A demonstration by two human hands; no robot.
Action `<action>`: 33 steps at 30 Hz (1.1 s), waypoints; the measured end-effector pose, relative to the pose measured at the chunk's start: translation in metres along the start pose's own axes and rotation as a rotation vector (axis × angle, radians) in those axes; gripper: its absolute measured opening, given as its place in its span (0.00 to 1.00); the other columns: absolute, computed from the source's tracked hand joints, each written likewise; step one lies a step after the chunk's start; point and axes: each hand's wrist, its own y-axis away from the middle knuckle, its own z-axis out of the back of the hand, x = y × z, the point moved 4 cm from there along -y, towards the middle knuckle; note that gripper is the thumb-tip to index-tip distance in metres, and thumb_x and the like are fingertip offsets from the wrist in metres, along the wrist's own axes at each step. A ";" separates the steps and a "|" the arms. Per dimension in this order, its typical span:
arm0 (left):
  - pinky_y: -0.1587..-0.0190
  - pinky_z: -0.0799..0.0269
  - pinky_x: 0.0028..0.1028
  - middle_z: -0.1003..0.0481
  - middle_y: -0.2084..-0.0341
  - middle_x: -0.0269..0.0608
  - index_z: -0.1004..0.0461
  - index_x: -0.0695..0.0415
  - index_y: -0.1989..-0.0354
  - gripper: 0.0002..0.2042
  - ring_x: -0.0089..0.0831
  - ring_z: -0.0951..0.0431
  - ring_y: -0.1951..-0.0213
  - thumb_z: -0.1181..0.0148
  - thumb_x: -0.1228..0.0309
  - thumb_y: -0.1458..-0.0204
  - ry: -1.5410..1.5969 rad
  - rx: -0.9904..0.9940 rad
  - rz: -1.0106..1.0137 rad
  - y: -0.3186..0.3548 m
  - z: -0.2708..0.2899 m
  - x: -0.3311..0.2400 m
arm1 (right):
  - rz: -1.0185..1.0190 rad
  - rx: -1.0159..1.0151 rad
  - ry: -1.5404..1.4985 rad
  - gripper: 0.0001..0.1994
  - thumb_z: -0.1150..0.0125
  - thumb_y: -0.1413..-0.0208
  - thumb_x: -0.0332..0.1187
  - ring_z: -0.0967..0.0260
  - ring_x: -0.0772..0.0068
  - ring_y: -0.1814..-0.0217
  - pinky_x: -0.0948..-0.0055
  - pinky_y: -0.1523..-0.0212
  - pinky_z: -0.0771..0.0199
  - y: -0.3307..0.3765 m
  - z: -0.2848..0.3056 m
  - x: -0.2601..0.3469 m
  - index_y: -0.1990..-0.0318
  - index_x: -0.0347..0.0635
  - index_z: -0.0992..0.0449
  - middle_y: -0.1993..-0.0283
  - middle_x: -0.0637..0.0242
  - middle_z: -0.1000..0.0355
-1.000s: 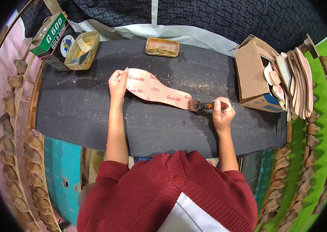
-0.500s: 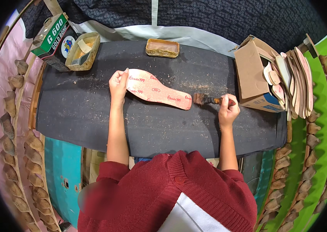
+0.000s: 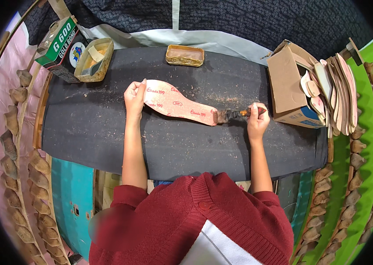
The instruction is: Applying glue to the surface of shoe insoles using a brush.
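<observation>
My left hand (image 3: 134, 95) pinches the wide toe end of a pink insole (image 3: 176, 103) with red print, thumb on top, holding it over the dark cloth. The insole's narrow heel end points right. In my right hand (image 3: 257, 121) is a brush (image 3: 238, 114), its handle gripped between thumb and fingers. The brush's dark, worn bristles meet the heel edge of the insole. Both hands are closed.
A dark cloth-covered table (image 3: 186, 145) carries scattered shavings. Behind stands a yellowish tray (image 3: 185, 55); at left, a green-black can (image 3: 58, 48) and a scrap-filled container (image 3: 93, 59). A cardboard box (image 3: 290, 84) stands right beside stacked insoles (image 3: 343, 95). Shoe lasts (image 3: 12, 150) line racks.
My right hand has shifted slightly up and left, bringing the brush bristles from just beside the insole onto its heel edge. The left hand and insole stay nearly in place.
</observation>
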 end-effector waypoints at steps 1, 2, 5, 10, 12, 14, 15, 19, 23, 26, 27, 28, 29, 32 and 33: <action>0.81 0.44 0.12 0.33 0.85 0.28 0.36 0.57 0.80 0.09 0.10 0.37 0.83 0.48 0.69 0.51 0.009 0.007 0.001 0.000 -0.001 0.000 | -0.007 -0.035 0.010 0.05 0.51 0.49 0.28 0.38 0.83 0.75 0.83 0.73 0.38 -0.002 0.003 -0.003 0.72 0.34 0.33 0.75 0.68 0.33; 0.81 0.44 0.12 0.33 0.85 0.28 0.36 0.57 0.80 0.09 0.10 0.37 0.83 0.48 0.69 0.51 0.007 0.004 0.000 0.000 -0.001 -0.001 | 0.068 -0.020 0.150 0.05 0.51 0.49 0.28 0.38 0.82 0.75 0.83 0.73 0.37 -0.004 0.002 0.008 0.72 0.35 0.33 0.75 0.68 0.33; 0.81 0.47 0.13 0.36 0.86 0.24 0.36 0.55 0.81 0.10 0.10 0.41 0.84 0.48 0.68 0.51 -0.019 -0.002 0.019 0.002 -0.002 -0.003 | -0.037 -0.003 -0.141 0.05 0.51 0.49 0.28 0.38 0.83 0.75 0.83 0.73 0.37 -0.001 -0.008 0.017 0.72 0.35 0.33 0.75 0.69 0.33; 0.82 0.46 0.12 0.33 0.85 0.27 0.36 0.57 0.80 0.08 0.10 0.38 0.84 0.49 0.70 0.51 0.004 -0.012 0.009 0.000 -0.002 0.000 | -0.013 0.074 -0.005 0.05 0.50 0.50 0.28 0.39 0.84 0.76 0.84 0.74 0.38 0.000 -0.018 0.014 0.72 0.36 0.33 0.76 0.69 0.33; 0.82 0.46 0.12 0.33 0.85 0.27 0.36 0.57 0.80 0.08 0.09 0.39 0.84 0.49 0.70 0.51 -0.005 -0.010 -0.001 0.000 0.000 0.001 | 0.093 0.041 0.093 0.05 0.50 0.50 0.28 0.39 0.84 0.78 0.84 0.75 0.38 -0.007 -0.017 0.023 0.73 0.35 0.33 0.78 0.70 0.34; 0.82 0.46 0.12 0.33 0.85 0.27 0.36 0.57 0.79 0.08 0.09 0.39 0.84 0.48 0.70 0.51 -0.013 -0.004 -0.009 0.000 0.001 0.002 | 0.104 0.068 0.039 0.05 0.50 0.50 0.28 0.39 0.84 0.77 0.84 0.75 0.38 -0.006 -0.019 0.035 0.73 0.35 0.33 0.78 0.70 0.34; 0.82 0.46 0.12 0.33 0.85 0.27 0.36 0.57 0.79 0.08 0.09 0.39 0.84 0.49 0.70 0.51 -0.008 -0.002 -0.007 0.000 0.002 0.003 | 0.116 0.094 -0.013 0.05 0.50 0.50 0.28 0.39 0.84 0.77 0.84 0.75 0.38 -0.005 -0.023 0.039 0.74 0.35 0.33 0.78 0.70 0.34; 0.83 0.47 0.12 0.33 0.86 0.27 0.36 0.57 0.80 0.08 0.09 0.39 0.85 0.49 0.70 0.51 0.009 -0.002 -0.011 0.000 0.001 0.001 | 0.110 0.141 0.066 0.05 0.50 0.50 0.28 0.41 0.86 0.78 0.85 0.77 0.40 -0.008 -0.031 0.036 0.74 0.35 0.33 0.80 0.72 0.35; 0.83 0.47 0.11 0.33 0.86 0.27 0.36 0.57 0.79 0.08 0.09 0.39 0.85 0.49 0.70 0.51 0.018 -0.006 -0.030 0.000 -0.003 -0.002 | 0.164 0.032 0.159 0.06 0.49 0.51 0.28 0.42 0.86 0.80 0.85 0.78 0.41 -0.023 -0.024 0.034 0.75 0.35 0.32 0.82 0.73 0.36; 0.83 0.46 0.11 0.32 0.86 0.28 0.36 0.58 0.79 0.08 0.09 0.38 0.84 0.49 0.70 0.51 0.009 0.018 -0.005 0.000 0.001 -0.001 | 0.017 0.079 -0.095 0.06 0.49 0.51 0.28 0.41 0.86 0.78 0.84 0.77 0.40 -0.015 -0.037 0.036 0.75 0.35 0.33 0.80 0.72 0.35; 0.82 0.45 0.11 0.32 0.86 0.28 0.36 0.58 0.79 0.08 0.10 0.38 0.84 0.49 0.70 0.51 0.004 0.018 -0.004 0.000 0.004 0.000 | 0.110 0.106 -0.101 0.05 0.49 0.51 0.28 0.40 0.86 0.77 0.85 0.77 0.39 -0.011 -0.046 0.042 0.74 0.35 0.32 0.79 0.71 0.35; 0.82 0.45 0.12 0.32 0.86 0.28 0.36 0.58 0.79 0.08 0.10 0.37 0.84 0.49 0.70 0.51 -0.001 0.016 -0.004 0.000 0.006 0.001 | 0.093 0.174 -0.074 0.05 0.48 0.51 0.28 0.40 0.85 0.77 0.84 0.77 0.39 -0.007 -0.051 0.038 0.74 0.35 0.32 0.79 0.71 0.35; 0.82 0.45 0.12 0.32 0.86 0.28 0.36 0.58 0.79 0.08 0.10 0.37 0.84 0.49 0.70 0.51 -0.001 0.020 -0.006 0.000 0.003 -0.001 | 0.076 0.239 -0.046 0.05 0.48 0.51 0.28 0.40 0.85 0.77 0.84 0.77 0.39 -0.004 -0.055 0.034 0.74 0.35 0.33 0.78 0.71 0.35; 0.83 0.45 0.12 0.32 0.86 0.28 0.36 0.58 0.79 0.08 0.10 0.38 0.85 0.48 0.70 0.51 -0.017 0.006 -0.014 0.002 -0.004 -0.005 | -0.026 0.118 -0.039 0.05 0.49 0.50 0.27 0.40 0.86 0.78 0.84 0.77 0.39 -0.018 -0.047 0.009 0.74 0.35 0.32 0.79 0.72 0.35; 0.83 0.46 0.12 0.32 0.86 0.28 0.36 0.58 0.79 0.08 0.10 0.38 0.85 0.48 0.70 0.51 -0.003 0.002 -0.018 0.002 -0.004 -0.005 | -0.077 0.075 -0.026 0.05 0.49 0.50 0.27 0.40 0.86 0.77 0.84 0.77 0.39 -0.023 -0.045 0.003 0.74 0.35 0.32 0.79 0.72 0.35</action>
